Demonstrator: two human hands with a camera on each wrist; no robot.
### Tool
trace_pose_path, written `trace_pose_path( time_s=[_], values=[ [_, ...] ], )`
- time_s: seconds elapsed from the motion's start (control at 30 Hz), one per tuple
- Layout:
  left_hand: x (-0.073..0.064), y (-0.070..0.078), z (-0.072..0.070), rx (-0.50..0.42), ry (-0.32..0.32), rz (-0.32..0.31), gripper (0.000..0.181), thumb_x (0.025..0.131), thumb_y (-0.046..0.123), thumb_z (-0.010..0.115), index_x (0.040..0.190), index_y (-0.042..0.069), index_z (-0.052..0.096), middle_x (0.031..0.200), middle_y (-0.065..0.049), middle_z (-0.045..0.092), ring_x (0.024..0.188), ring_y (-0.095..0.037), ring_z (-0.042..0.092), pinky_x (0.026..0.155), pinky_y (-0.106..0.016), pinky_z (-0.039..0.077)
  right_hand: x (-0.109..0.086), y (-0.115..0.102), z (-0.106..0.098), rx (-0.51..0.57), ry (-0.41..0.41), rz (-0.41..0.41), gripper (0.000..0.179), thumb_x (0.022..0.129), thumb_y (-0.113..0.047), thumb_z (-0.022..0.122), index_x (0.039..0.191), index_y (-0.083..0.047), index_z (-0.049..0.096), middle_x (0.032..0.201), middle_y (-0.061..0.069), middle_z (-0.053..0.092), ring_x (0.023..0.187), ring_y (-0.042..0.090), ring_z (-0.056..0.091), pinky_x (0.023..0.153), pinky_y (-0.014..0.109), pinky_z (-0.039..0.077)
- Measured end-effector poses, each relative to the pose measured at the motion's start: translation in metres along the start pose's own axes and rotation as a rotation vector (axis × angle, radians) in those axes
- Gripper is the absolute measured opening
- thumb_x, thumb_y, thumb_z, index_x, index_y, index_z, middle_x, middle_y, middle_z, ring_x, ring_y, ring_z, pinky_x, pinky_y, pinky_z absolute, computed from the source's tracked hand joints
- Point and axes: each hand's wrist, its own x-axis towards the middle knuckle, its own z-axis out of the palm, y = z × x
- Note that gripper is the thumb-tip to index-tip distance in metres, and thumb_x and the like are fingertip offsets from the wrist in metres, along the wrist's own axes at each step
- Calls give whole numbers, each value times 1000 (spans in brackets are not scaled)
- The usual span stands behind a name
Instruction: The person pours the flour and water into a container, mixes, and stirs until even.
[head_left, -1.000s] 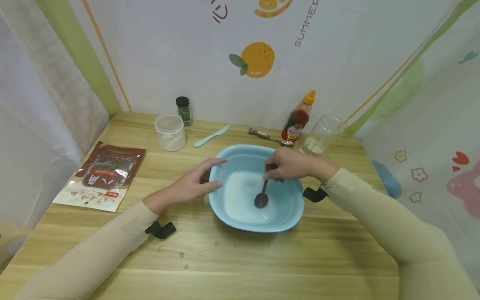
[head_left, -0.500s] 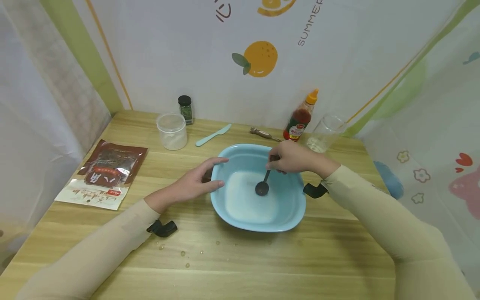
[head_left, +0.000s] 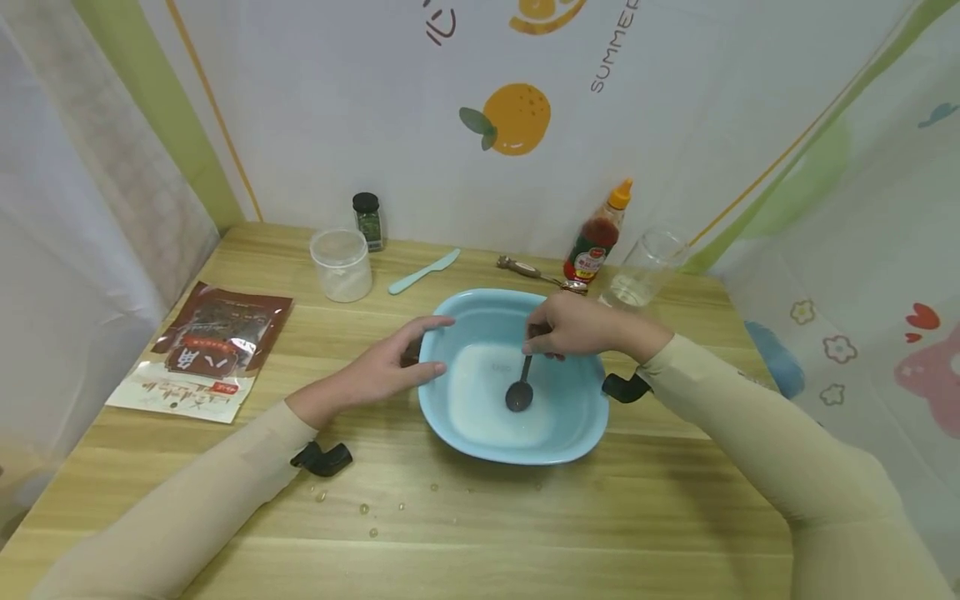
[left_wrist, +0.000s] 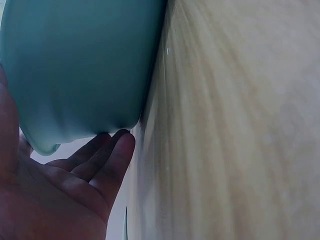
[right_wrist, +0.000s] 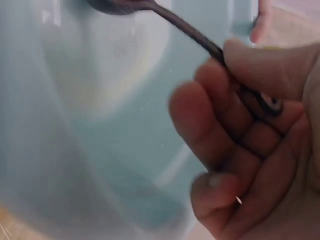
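Note:
A light-blue basin point(head_left: 517, 457) holds a shallow, milky white liquid point(head_left: 480, 417). My left hand point(head_left: 386, 360) steadies its left side, thumb and one finger over the rim. In the left wrist view, the other fingers point(left_wrist: 117, 155) rest along the basin's outer wall point(left_wrist: 80, 75). Above the basin's right part, my right hand point(head_left: 573, 323) pinches a dark spoon point(head_left: 519, 397) by its handle. The spoon's bowl points down into the liquid. In the right wrist view, the thumb point(right_wrist: 265, 67) presses the spoon handle point(right_wrist: 187, 30) against the curled fingers.
Behind the basin are a lidded clear jar point(head_left: 341, 267), a herb bottle point(head_left: 368, 222), a pale knife point(head_left: 424, 272), silvery cutlery point(head_left: 525, 268), a sauce bottle point(head_left: 596, 237) and a glass point(head_left: 643, 271). A brown-and-white packet point(head_left: 206, 354) lies left. Water drops point(head_left: 363, 508) dot the table front.
The spoon went toward the far side of the basin, then came back nearer and slightly left with my right hand. My left hand stays at the rim.

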Motion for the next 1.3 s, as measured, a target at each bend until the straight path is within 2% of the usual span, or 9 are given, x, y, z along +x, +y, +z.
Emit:
trace_pose_path(
  time_s=[0.13, 0.3, 0.4, 0.5, 0.7, 0.9, 0.97, 1.13, 1.3],
  values=[
    [1, 1, -1, -4, -4, 10, 67, 111, 14, 69, 170, 9, 39, 161, -24, 53, 140, -41, 63, 109, -51, 59, -1, -1, -1, -27, 52, 41, 19, 108, -22, 76, 97, -7, 79, 71, -2, 67, 62, 15, 62, 59, 32, 52],
    [0, 1, -1, -4, -6, 8, 68, 111, 14, 70, 170, 8, 38, 160, -25, 54, 139, -42, 64, 107, -50, 61, 3, -6, 1, 3, -20, 5, 20, 109, -25, 75, 101, -8, 80, 78, 5, 72, 67, 15, 65, 65, 33, 54],
    [1, 0, 0, -3, -7, 18, 67, 111, 13, 69, 170, 7, 38, 160, -26, 54, 139, -43, 64, 108, -51, 60, 5, -7, 0, -8, 21, -5, 21, 110, -25, 74, 102, -7, 80, 81, 8, 73, 67, 15, 66, 63, 33, 55],
    [2, -1, 1, -2, -13, 18, 67, 112, 14, 69, 171, 8, 38, 161, -25, 53, 139, -42, 64, 109, -51, 60, 3, -7, -3, -33, 50, 42, 18, 109, -22, 75, 98, -8, 79, 75, 4, 70, 64, 15, 64, 62, 32, 53],
    [1, 1, 0, -4, -8, 6, 67, 111, 14, 69, 171, 10, 38, 162, -22, 52, 140, -41, 63, 109, -53, 59, 6, -9, 0, 5, -39, -4, 21, 111, -25, 72, 101, -8, 79, 75, 1, 69, 66, 15, 64, 65, 33, 53],
    [2, 1, 0, -5, -17, 16, 67, 111, 14, 69, 171, 8, 38, 161, -24, 53, 139, -42, 63, 109, -51, 59, 4, -4, -3, -54, 87, 42, 20, 108, -23, 75, 100, -6, 80, 74, -1, 68, 64, 15, 64, 62, 33, 53],
    [2, 2, 0, -4, -16, 14, 68, 111, 14, 70, 170, 8, 38, 160, -24, 53, 139, -42, 64, 108, -51, 60, 2, -1, -3, -55, 52, 42, 19, 108, -22, 75, 98, -6, 79, 71, -1, 66, 63, 15, 62, 63, 34, 52],
    [2, 3, -1, -3, -17, 14, 67, 111, 14, 70, 170, 9, 39, 161, -24, 53, 139, -42, 64, 108, -50, 60, 8, -14, 6, 11, -116, -66, 20, 110, -26, 73, 99, -10, 79, 70, -3, 66, 64, 14, 62, 66, 33, 51],
    [0, 2, 0, -14, -18, 2, 67, 112, 15, 68, 171, 12, 37, 164, -22, 51, 142, -40, 62, 108, -48, 61, 30, -34, 13, 23, -84, -80, 20, 111, -27, 73, 103, -10, 80, 76, -2, 70, 66, 13, 66, 64, 30, 52]
  ],
)
